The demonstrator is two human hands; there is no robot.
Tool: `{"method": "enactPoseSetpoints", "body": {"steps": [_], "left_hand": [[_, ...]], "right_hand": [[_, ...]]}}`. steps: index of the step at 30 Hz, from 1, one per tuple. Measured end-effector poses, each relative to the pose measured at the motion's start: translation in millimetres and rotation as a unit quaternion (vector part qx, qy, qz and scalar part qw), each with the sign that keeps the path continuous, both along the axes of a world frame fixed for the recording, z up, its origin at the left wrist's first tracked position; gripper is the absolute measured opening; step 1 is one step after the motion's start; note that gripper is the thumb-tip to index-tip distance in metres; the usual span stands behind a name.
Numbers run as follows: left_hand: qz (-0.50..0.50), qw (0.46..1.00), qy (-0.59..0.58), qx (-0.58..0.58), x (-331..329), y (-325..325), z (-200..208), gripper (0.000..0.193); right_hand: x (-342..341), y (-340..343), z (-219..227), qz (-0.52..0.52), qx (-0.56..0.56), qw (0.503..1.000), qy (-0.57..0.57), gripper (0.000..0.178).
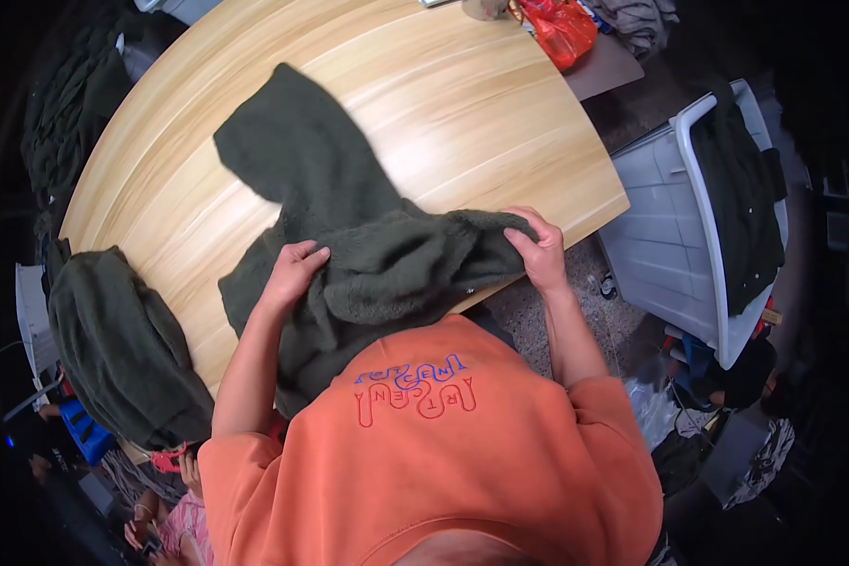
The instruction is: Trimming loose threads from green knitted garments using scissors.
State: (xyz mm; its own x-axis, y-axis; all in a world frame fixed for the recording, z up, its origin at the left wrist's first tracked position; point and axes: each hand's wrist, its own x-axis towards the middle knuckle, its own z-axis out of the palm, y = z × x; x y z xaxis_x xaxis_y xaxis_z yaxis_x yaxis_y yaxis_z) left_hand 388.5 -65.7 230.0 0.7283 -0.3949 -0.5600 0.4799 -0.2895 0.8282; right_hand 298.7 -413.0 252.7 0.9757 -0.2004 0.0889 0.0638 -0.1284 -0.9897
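Observation:
A dark green, fuzzy garment [377, 255] lies bunched at the near edge of the wooden table [443, 113]. One wide part of it, which looks like a sleeve, stretches away toward the far left. My left hand [297, 269] is closed on the cloth near the middle, thumb on top. At the right end of the bunched cloth, my right hand [540, 247] pinches the edge between thumb and fingers. Some of the garment drops over the table edge against my orange shirt, and the fingertips under the cloth are hidden.
More dark green garments [123, 349] are heaped at the table's left edge. A grey-white plastic bin [656, 203] with dark green clothing stands at right. A red plastic bag [558, 33] sits beyond the far right edge. Another person's pink sleeve [187, 524] shows at lower left.

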Motion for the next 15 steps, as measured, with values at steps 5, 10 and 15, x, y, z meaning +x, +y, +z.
{"method": "enactPoseSetpoints", "body": {"steps": [5, 10, 15], "left_hand": [[0.032, 0.839, -0.491, 0.232, -36, -28, 28, 0.027], [-0.051, 0.817, -0.527, 0.229, -42, -72, 29, 0.062], [0.031, 0.835, -0.437, 0.332, -7, -65, 7, 0.073]], "right_hand": [[8, 30, 6, 0.109, 0.012, 0.992, 0.065, 0.026], [1, 37, 22, 0.210, 0.029, 0.974, 0.083, 0.028], [-11, 40, 62, 0.374, 0.026, 0.919, 0.123, 0.023]]}}
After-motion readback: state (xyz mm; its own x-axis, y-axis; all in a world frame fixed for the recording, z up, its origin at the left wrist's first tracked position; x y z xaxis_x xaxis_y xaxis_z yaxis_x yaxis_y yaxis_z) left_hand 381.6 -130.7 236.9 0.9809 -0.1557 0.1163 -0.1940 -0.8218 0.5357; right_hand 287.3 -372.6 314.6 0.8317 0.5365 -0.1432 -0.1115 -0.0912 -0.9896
